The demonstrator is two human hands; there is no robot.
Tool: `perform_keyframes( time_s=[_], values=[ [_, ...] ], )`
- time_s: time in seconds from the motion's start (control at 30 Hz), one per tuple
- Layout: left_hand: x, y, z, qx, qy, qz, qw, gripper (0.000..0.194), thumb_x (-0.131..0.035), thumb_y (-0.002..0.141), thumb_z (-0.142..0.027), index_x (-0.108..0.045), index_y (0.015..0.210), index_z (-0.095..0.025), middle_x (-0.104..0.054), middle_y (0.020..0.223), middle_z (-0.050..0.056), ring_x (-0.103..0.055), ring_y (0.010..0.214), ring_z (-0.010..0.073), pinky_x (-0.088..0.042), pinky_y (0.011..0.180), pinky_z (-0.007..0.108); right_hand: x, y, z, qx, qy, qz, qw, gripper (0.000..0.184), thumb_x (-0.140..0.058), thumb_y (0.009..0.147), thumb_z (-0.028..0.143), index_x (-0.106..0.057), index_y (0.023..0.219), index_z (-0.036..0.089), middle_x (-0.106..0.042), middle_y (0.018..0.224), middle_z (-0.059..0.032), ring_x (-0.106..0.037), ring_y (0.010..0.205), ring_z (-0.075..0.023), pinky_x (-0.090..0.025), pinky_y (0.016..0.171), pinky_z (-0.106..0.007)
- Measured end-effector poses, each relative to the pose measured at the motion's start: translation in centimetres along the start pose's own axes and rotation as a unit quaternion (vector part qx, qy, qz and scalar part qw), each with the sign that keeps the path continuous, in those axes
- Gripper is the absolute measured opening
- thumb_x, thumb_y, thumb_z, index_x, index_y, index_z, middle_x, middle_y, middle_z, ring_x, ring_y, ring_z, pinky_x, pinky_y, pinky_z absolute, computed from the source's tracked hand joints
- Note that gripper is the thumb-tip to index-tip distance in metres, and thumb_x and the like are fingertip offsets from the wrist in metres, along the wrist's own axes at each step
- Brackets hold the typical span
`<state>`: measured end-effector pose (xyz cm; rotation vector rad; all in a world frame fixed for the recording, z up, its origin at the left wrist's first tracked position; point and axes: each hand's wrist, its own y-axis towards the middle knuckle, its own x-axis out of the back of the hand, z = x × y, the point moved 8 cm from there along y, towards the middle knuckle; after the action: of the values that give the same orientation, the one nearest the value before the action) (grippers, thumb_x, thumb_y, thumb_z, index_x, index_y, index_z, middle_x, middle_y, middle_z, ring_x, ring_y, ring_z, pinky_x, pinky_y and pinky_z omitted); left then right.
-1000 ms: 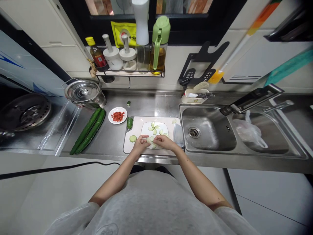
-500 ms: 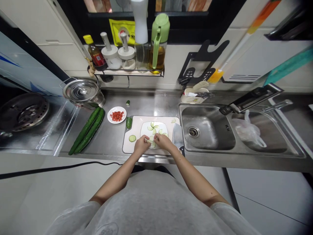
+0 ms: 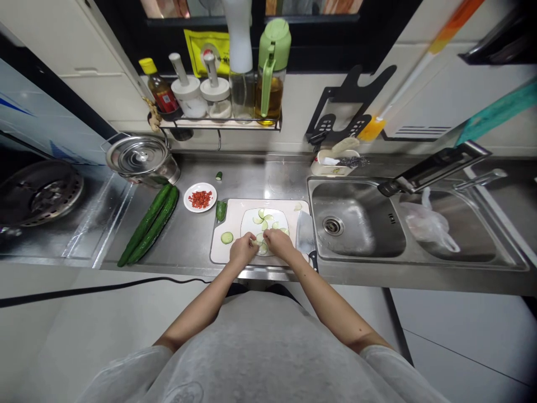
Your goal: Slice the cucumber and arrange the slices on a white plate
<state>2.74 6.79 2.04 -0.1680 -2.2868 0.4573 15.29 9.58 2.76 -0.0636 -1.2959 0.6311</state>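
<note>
My left hand (image 3: 243,249) is closed in a pinch on a cucumber slice (image 3: 255,242) over the lower left of a white square plate (image 3: 248,217). Facing it, my right hand (image 3: 278,244) has its fingers pinched together at another pale slice (image 3: 260,237); its fingertips partly hide it. Thin half-round cucumber slices (image 3: 268,218) lie in a curve on the plate. Beneath the plate is a light cutting board (image 3: 235,210). A round cucumber piece (image 3: 227,238) rests on its left side, and a cleaver (image 3: 305,232) lies along its right edge.
Left of the board are a cucumber chunk (image 3: 221,211), a small dish (image 3: 187,205) of chopped red pieces and two whole cucumbers (image 3: 153,226). A lidded steel pot (image 3: 142,159) stands behind them. The double sink (image 3: 356,224) is at right, a condiment rack (image 3: 222,124) above the counter.
Both hands stay over the plate with only slight finger movement; the right fingertips have shifted slightly. The camera view has moved a little.
</note>
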Motion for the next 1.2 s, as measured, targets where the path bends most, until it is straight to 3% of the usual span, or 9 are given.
perform_keyframes(
  time_s=[0.4, 0.53, 0.8, 0.97, 1.2],
  values=[
    [0.0, 0.0, -0.5, -0.026, 0.093, -0.016, 0.995, 0.017, -0.06, 0.079, -0.028, -0.063, 0.094, -0.022, -0.058, 0.103, 0.006, -0.056, 0.095, 0.0198, -0.041, 0.077, 0.029, -0.2, -0.3, 0.2, 0.0, -0.06, -0.001, 0.998, 0.028, -0.036, 0.094, 0.02, -0.062, 0.103, 0.016, -0.055, 0.107, -0.0141, -0.052, 0.096, -0.0218, -0.04, 0.071, -0.028],
    [0.0, 0.1, -0.5, -0.022, 0.106, -0.017, 0.994, 0.016, -0.058, 0.081, -0.03, -0.064, 0.094, -0.023, -0.057, 0.103, 0.005, -0.057, 0.094, 0.019, -0.041, 0.074, 0.028, -0.2, -0.5, 0.1, -0.003, -0.058, 0.002, 0.998, 0.029, -0.037, 0.092, 0.015, -0.06, 0.109, 0.018, -0.055, 0.107, -0.0128, -0.051, 0.098, -0.0217, -0.04, 0.073, -0.028],
    [-0.1, 0.5, -1.3, -0.029, 0.114, -0.032, 0.992, 0.02, -0.057, 0.083, -0.041, -0.064, 0.087, -0.023, -0.057, 0.096, 0.005, -0.054, 0.093, 0.0195, -0.037, 0.069, 0.028, 0.7, -1.0, 0.0, -0.004, -0.046, -0.02, 0.999, 0.028, -0.038, 0.094, 0.022, -0.06, 0.11, 0.02, -0.051, 0.113, -0.0117, -0.048, 0.099, -0.0213, -0.039, 0.072, -0.027],
    [-0.2, 0.9, -1.7, -0.031, 0.124, -0.035, 0.991, 0.025, -0.057, 0.083, -0.047, -0.063, 0.083, -0.023, -0.056, 0.095, 0.004, -0.053, 0.094, 0.0198, -0.036, 0.072, 0.028, 1.9, -2.3, -2.3, -0.082, -0.047, -0.076, 0.993, 0.024, -0.039, 0.093, 0.024, -0.057, 0.108, 0.02, -0.052, 0.111, -0.0108, -0.048, 0.101, -0.0214, -0.038, 0.072, -0.027],
    [-0.5, 0.9, -1.6, -0.029, 0.142, -0.023, 0.989, 0.025, -0.056, 0.083, -0.047, -0.062, 0.083, -0.022, -0.056, 0.095, 0.005, -0.052, 0.094, 0.0201, -0.034, 0.079, 0.03, 0.5, -3.1, -2.7, -0.124, -0.04, -0.05, 0.99, 0.023, -0.049, 0.09, 0.035, -0.056, 0.105, 0.019, -0.054, 0.109, -0.011, -0.049, 0.102, -0.0231, -0.039, 0.073, -0.029]
  ],
)
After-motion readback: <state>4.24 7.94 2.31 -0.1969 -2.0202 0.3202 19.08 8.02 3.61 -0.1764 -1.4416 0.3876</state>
